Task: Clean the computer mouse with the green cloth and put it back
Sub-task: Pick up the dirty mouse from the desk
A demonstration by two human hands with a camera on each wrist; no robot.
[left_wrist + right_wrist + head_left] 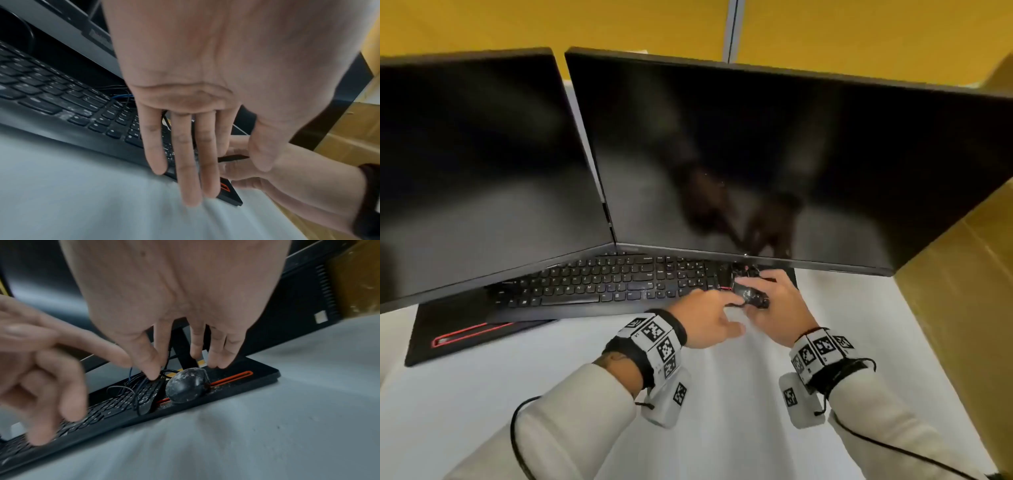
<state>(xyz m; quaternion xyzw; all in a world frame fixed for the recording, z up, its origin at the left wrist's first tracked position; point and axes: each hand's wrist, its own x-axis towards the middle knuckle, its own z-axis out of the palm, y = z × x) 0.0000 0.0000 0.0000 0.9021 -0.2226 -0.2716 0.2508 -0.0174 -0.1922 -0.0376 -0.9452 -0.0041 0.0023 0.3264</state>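
The black computer mouse (187, 386), speckled with pale dust, lies on the black desk mat (261, 369) at the keyboard's right end. My right hand (185, 371) hangs over it with fingers spread; the thumb tip touches the mouse cable and the other fingertips sit just behind the mouse. In the head view the mouse (751, 296) shows between both hands. My left hand (736, 315) reaches in from the left, its fingers (189, 162) straight and holding nothing, over the keyboard's right end. No green cloth shows in any view.
Two dark monitors (482, 171) (774, 164) hang low over the dusty black keyboard (592, 284). Thin cables (131, 386) tangle behind the keyboard. A cardboard box (962, 308) stands close on the right. White table surface (722, 428) lies in front.
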